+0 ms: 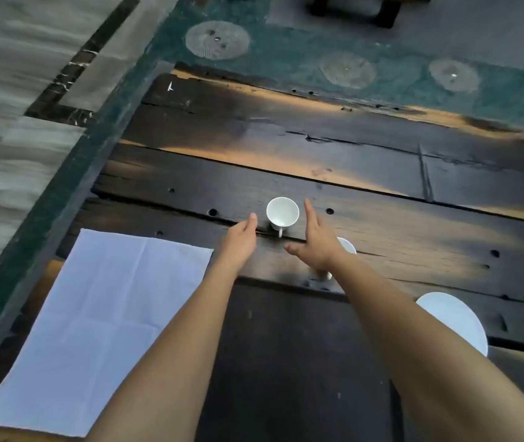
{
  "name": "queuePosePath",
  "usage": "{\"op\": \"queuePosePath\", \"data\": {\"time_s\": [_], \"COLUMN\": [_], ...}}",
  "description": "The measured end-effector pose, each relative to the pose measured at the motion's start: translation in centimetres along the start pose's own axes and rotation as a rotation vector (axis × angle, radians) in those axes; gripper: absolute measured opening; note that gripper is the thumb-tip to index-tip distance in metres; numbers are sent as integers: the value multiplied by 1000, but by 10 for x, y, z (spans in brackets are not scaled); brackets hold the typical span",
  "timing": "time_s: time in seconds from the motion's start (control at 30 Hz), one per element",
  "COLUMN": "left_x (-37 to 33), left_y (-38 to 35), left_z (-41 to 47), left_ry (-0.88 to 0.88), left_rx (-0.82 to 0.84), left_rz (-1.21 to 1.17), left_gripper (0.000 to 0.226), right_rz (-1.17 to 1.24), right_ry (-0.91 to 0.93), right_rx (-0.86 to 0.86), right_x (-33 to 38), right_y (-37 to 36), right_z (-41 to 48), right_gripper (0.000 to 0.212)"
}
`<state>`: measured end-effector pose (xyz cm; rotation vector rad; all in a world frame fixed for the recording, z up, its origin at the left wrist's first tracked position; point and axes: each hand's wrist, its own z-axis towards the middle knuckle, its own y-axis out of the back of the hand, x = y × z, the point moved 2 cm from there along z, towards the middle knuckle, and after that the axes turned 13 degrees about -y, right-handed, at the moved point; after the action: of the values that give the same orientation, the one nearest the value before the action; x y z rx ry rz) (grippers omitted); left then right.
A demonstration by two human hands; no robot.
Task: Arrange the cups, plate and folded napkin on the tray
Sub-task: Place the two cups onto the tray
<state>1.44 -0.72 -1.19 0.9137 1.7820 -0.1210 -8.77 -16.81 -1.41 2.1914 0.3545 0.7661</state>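
White cup (282,213) upright mid-table, handle toward the person; left hand (241,238) and right hand (317,240) flank it, fingers loosely extended, gripping nothing, no contact. Looks like cup pickup: close in, lift, bring back to dark panel (286,362) (tray, probably). Second cup (347,245) sits under right wrist, snag risk; planks (286,148) beyond lie open.

We log a single view: the head camera, wide-angle, worn above the scene, facing forward and steeply down onto the dark plank table (366,148). We sit close to it: left hand (238,240) and right hand (316,242) land mid-frame, reaching in from the bottom edge. Grey floor (15,90) fills the upper left.
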Motion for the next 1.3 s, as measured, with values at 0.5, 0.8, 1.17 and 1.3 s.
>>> {"op": "queuePosePath", "data": {"time_s": [0.5, 0.8, 1.17, 1.3], "left_x": [11, 11, 10, 12], "left_y": [-41, -57, -50, -42], "left_z": [70, 81, 69, 59], "left_ry": [145, 179, 195, 211], "left_rx": [55, 89, 88, 62], "left_rz": [-270, -384, -480, -530], "left_gripper": [54, 51, 36, 17], "right_rz": [260, 347, 595, 652], "right_ry": [-24, -84, -169, -128], "right_rx": [53, 71, 80, 30], "right_x": [-5, -7, 0, 6], "right_y": [-30, -47, -54, -50], "right_z": [84, 107, 93, 76], "right_gripper": [117, 101, 87, 83]}}
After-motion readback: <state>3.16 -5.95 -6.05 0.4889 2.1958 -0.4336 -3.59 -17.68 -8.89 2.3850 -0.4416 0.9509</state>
